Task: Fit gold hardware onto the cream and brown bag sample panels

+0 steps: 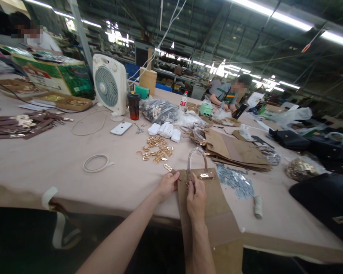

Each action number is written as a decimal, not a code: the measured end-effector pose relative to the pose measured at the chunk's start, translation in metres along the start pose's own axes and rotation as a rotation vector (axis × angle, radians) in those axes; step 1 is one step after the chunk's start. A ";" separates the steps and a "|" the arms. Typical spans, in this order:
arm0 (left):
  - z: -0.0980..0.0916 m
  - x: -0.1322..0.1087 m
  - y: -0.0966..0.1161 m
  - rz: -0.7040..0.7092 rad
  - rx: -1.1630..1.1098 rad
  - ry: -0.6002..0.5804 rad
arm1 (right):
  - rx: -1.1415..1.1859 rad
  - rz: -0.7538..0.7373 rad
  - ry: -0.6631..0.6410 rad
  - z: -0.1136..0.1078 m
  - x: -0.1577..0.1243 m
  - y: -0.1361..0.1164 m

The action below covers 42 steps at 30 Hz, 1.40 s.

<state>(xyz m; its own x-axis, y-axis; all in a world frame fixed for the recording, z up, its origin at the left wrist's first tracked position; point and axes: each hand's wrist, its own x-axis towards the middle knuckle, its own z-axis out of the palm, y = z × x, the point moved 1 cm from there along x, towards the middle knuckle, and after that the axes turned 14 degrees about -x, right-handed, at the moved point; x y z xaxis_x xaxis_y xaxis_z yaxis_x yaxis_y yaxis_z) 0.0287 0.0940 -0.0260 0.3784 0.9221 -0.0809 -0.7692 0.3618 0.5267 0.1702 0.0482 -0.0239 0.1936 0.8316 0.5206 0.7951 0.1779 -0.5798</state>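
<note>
A brown bag panel lies over the table's front edge, with a plastic-wrapped handle and a gold metal fitting at its top. My left hand is closed on a short brown strap at the panel's upper left corner; a gold buckle sticks out beyond the fingers. My right hand is closed at the base of the handle, its fingertips pressed on something small that I cannot make out. A pile of gold metal pieces lies just beyond my hands.
Tape roll, phone, fan and dark cup stand or lie to the left. Stacked brown panels, grey pieces, a thread spool and black bags are at right. Two people sit farther back.
</note>
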 end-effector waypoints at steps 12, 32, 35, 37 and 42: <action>-0.002 0.001 -0.002 0.020 0.034 0.013 | -0.014 -0.092 0.064 -0.001 0.000 -0.004; 0.005 -0.003 -0.001 0.040 0.118 -0.018 | 0.032 0.002 0.079 0.005 0.007 -0.008; 0.003 -0.001 -0.001 0.041 0.129 -0.013 | 0.020 0.000 0.053 0.006 0.008 -0.008; 0.001 0.000 -0.002 0.046 0.138 0.001 | 0.010 -0.017 0.041 0.007 0.008 -0.009; -0.005 0.002 -0.004 0.058 0.160 0.039 | -0.024 -0.102 -0.029 0.008 0.006 -0.015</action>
<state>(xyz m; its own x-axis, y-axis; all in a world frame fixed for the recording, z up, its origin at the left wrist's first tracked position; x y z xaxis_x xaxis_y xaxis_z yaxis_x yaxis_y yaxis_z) 0.0301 0.0946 -0.0325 0.3133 0.9465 -0.0778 -0.6959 0.2845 0.6594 0.1545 0.0544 -0.0172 0.0943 0.8245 0.5580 0.8233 0.2505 -0.5094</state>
